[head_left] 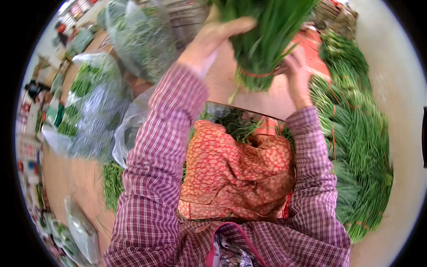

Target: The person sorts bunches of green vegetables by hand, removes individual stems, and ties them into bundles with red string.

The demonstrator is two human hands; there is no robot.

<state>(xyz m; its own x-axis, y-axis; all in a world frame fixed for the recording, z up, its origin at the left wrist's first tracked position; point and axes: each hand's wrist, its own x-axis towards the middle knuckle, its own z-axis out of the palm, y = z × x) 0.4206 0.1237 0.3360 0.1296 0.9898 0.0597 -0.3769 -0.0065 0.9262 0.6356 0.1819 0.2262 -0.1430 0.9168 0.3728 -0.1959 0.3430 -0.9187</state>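
A thick bunch of green chives [262, 42] is held up in front of me at the top, slightly blurred. Its leaves point up and away, and a red band [257, 73] ties it near the lower, cut end. My left hand [213, 38] grips it from the left, thumb laid across the leaves and the other fingers mostly hidden. On the right, my right hand [297, 73] closes on the banded end, its fingertips partly behind the bunch. Below my arms, a red and tan patterned cloth [235, 173] covers my lap.
Banded bunches of chives [356, 147] are piled along the right, beside a pale wall [396, 89]. Clear plastic bags of greens [98, 111] stand on the left. Loose dark greens [238, 124] lie beyond the cloth, below a pinkish tabletop [222, 84].
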